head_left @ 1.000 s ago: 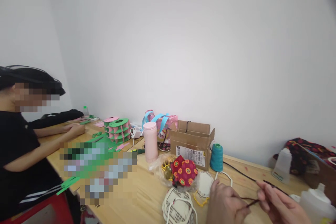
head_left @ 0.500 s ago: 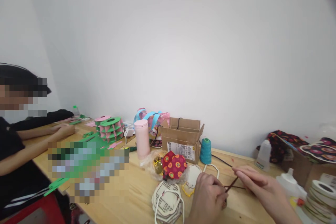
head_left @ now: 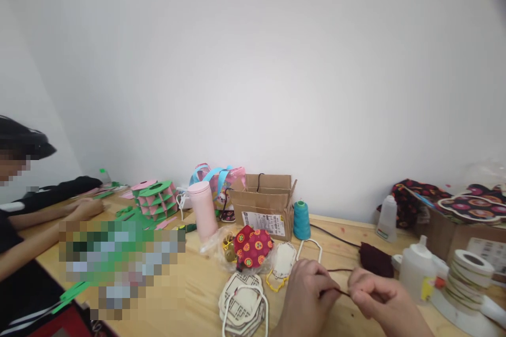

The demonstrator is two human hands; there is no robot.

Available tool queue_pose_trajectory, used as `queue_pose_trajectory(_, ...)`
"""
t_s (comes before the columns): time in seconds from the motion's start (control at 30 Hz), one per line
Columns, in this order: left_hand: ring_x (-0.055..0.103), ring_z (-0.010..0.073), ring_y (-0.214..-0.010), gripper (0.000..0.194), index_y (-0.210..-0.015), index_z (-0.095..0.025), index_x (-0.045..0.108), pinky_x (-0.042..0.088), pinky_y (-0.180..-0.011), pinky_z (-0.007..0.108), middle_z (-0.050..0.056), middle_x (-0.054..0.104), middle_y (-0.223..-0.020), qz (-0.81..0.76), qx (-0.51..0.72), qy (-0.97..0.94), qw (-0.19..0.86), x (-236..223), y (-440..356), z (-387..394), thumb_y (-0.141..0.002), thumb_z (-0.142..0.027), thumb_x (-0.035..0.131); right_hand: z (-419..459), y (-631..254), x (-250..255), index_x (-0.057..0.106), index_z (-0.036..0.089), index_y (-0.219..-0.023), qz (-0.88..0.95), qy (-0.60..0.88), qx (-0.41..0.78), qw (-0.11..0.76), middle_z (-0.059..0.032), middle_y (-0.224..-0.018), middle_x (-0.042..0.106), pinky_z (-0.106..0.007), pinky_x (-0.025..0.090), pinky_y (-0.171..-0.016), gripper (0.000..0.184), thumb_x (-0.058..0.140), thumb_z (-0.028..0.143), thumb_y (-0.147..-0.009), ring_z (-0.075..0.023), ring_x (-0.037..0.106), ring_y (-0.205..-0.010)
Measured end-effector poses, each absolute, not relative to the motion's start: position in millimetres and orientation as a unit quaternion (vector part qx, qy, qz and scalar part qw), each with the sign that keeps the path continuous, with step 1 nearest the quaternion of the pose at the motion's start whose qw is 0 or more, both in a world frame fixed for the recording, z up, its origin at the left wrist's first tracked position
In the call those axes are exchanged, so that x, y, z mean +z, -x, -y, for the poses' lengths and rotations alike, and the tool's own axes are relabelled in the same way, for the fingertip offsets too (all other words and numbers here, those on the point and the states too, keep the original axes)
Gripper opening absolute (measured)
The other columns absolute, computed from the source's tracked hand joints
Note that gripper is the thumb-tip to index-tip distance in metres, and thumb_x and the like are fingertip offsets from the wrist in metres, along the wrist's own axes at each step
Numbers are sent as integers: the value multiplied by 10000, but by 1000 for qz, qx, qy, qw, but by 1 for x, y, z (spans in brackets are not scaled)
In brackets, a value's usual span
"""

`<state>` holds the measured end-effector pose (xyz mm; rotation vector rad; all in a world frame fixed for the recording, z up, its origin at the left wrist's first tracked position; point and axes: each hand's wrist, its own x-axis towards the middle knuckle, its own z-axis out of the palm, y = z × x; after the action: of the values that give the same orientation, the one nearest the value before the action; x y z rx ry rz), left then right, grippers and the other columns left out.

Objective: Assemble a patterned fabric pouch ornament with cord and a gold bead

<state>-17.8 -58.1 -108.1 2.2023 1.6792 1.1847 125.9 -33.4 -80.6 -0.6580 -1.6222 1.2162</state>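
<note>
My left hand and my right hand meet low in the head view, fingertips almost touching. Both pinch a thin dark red cord that runs between them and on toward a dark maroon tassel lying on the wooden table. Just left of my left hand lies a stack of pale cut-out wooden frames. Behind it rests a red patterned fabric piece with a white panel beside it.
A teal thread spool, an open cardboard box and a pink tumbler stand behind. White glue bottles and tape rolls sit at the right. Another person works with green paper pieces at the left.
The view has swung right, bringing the tape rolls and tassel into sight. My hands have drawn closer together along the cord, and my right hand has dropped lower.
</note>
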Motion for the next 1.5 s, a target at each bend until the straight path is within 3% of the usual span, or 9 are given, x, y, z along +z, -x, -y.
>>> queue_pose_trajectory(0.1,512,148,-768,124,-730,-245,670,371,-693,274,-8,616,-750,-564,394,-722,77,-103,18,61,-687,-162,588,31,-124,-86,584,180,-380,640,321,505,482,-4,-457,527,-214,367,-433,295,606,374,-601,-135,462,-469)
queue_pose_trajectory(0.33,523,129,-758,123,-690,-235,661,376,-693,247,-16,602,-740,-546,393,-733,105,-101,15,64,-706,-158,566,26,-126,-96,662,156,-753,592,357,531,491,13,-519,532,-222,346,-455,299,544,419,-675,-99,402,-432)
queue_pose_trajectory(0.57,538,137,-731,171,-718,-202,642,390,-673,237,8,592,-734,-548,418,-707,160,-94,15,64,-753,-171,477,29,-126,-79,540,154,-390,630,331,482,511,14,-527,481,-205,302,-453,341,578,358,-660,-106,412,-504)
queue_pose_trajectory(0.77,541,150,-685,253,-690,-177,628,382,-633,233,32,598,-705,-567,434,-674,190,-95,21,58,-785,-252,405,13,-129,-94,512,152,-420,536,386,505,556,62,-387,388,-196,256,-401,334,630,422,-578,-70,320,-391)
queue_pose_trajectory(0.9,530,154,-606,349,-598,-161,613,367,-567,230,30,604,-608,-586,437,-647,219,-100,21,56,-775,-366,393,15,-125,-95,593,140,-536,515,358,569,531,41,-394,476,-184,279,-383,313,625,449,-580,-69,370,-374)
queue_pose_trajectory(1.1,329,76,-288,574,-458,-141,554,222,-343,201,-47,395,-319,-593,393,-558,428,-111,7,52,-681,-616,322,30,-118,-86,639,127,-566,552,293,597,504,-8,-488,570,-187,362,-424,289,609,405,-636,-83,472,-422)
queue_pose_trajectory(1.23,321,61,-250,561,-458,-139,528,180,-307,190,-20,460,-341,-551,384,-537,510,-121,6,46,-597,-664,387,35,-113,-90,647,115,-558,571,245,633,461,-8,-454,559,-185,363,-398,306,614,410,-633,-78,477,-386)
queue_pose_trajectory(1.37,423,82,-367,428,-628,-124,598,327,-396,208,4,533,-466,-535,426,-562,465,-111,13,46,-653,-531,467,32,-115,-89,655,117,-562,519,208,659,503,-10,-474,590,-158,386,-432,240,643,345,-639,-63,506,-418)
queue_pose_trajectory(1.5,516,197,-889,241,-844,-162,642,385,-761,268,98,582,-991,-422,444,-694,377,-84,13,54,-611,-196,591,28,-130,-74,648,144,-621,371,141,716,574,16,-518,607,-118,401,-427,162,686,301,-609,-36,513,-422)
